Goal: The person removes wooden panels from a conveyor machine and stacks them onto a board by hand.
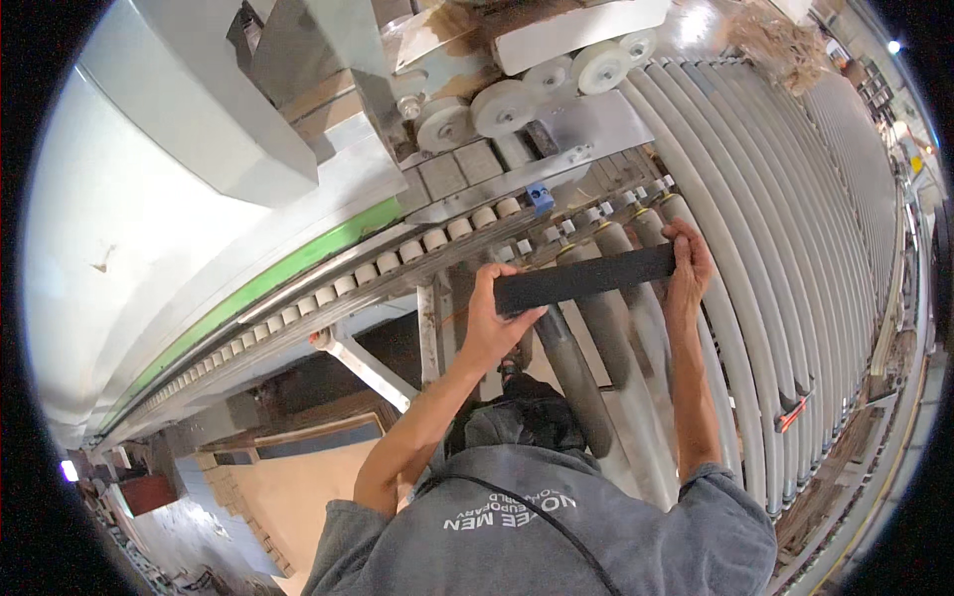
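A long, narrow black bar with a flat face spans the gap between my hands, tilted slightly up to the right. My left hand grips its left end, thumb below and fingers above. At the opposite end my right hand is closed on it, fingers at the edge. Beneath the bar run grey conveyor rollers; I cannot tell whether the bar touches them. Just beyond it is a row of small roller-end fittings.
Ahead, white wheels line a machine. A track of small cream rollers runs left beside a green strip. More conveyor rollers stretch right, with a red-handled tool on them. Tan board lies lower left.
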Tool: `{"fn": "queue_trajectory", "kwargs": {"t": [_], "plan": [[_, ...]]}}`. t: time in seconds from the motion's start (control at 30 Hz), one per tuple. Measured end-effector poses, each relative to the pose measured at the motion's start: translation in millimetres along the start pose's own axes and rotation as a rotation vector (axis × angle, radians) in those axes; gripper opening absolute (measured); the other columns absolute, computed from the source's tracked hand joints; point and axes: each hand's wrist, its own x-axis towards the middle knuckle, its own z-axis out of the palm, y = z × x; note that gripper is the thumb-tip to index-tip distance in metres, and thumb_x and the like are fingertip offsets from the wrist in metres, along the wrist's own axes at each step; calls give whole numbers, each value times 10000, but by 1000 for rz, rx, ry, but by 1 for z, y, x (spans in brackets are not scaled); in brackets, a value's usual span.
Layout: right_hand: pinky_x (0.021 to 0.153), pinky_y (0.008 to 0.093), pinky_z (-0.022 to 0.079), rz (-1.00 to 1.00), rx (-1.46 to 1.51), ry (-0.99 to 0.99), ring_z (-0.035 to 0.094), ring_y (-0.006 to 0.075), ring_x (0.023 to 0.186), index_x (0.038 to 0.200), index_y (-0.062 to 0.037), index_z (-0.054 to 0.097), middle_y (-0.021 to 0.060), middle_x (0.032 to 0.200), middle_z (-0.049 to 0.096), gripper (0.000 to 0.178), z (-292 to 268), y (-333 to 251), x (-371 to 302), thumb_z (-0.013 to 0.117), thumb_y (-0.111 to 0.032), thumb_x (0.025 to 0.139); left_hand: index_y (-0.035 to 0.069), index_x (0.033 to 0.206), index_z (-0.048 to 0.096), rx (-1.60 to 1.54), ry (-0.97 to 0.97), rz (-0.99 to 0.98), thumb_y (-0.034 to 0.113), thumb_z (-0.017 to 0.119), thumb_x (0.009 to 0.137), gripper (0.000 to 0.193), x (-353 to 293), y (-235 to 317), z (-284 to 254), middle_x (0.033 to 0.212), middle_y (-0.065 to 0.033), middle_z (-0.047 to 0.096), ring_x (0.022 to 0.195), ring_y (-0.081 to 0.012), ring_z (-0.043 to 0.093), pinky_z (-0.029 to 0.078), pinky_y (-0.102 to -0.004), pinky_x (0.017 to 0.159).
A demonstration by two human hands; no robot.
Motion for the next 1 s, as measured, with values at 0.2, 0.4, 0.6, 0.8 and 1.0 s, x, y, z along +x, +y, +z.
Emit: {"fn": "queue_trajectory", "kwargs": {"t": [0.2,0.4,0.6,0.8,1.0], "plan": [[845,286,436,81,48,-106,575,140,937,1166,11,628,65,1001,643,301,3,14,-1,492,-208,1011,48,1326,388,13,74,61,109,847,707,773,2,-12,6,1150,-125,519,1082,-263,541,432,-376,942],[845,293,440,38,-1,-84,576,151,937,1176,-2,628,66,1009,635,300,1,22,3,499,-210,1005,77,1415,310,50,54,43,57,855,683,913,-3,-22,9,1179,-118,503,1080,-220,537,469,-362,924],[842,285,442,9,-17,-140,570,147,923,1158,11,625,70,1025,625,284,1,24,13,480,-180,1005,51,1183,433,-124,65,-13,115,852,687,652,-8,-21,12,1119,-126,511,1021,-292,534,421,-389,922],[830,277,442,37,9,-61,564,142,922,1132,13,628,56,979,625,258,6,21,9,462,-130,995,31,1167,442,-117,67,3,102,860,675,650,-9,-23,13,1093,-144,504,998,-278,531,437,-380,880],[815,270,441,12,-31,-49,558,135,891,1104,-3,646,43,955,629,266,6,19,7,502,-190,982,43,1178,399,50,66,105,146,853,726,649,-7,-21,9,1071,-108,509,1004,-195,549,475,-344,879]]}}
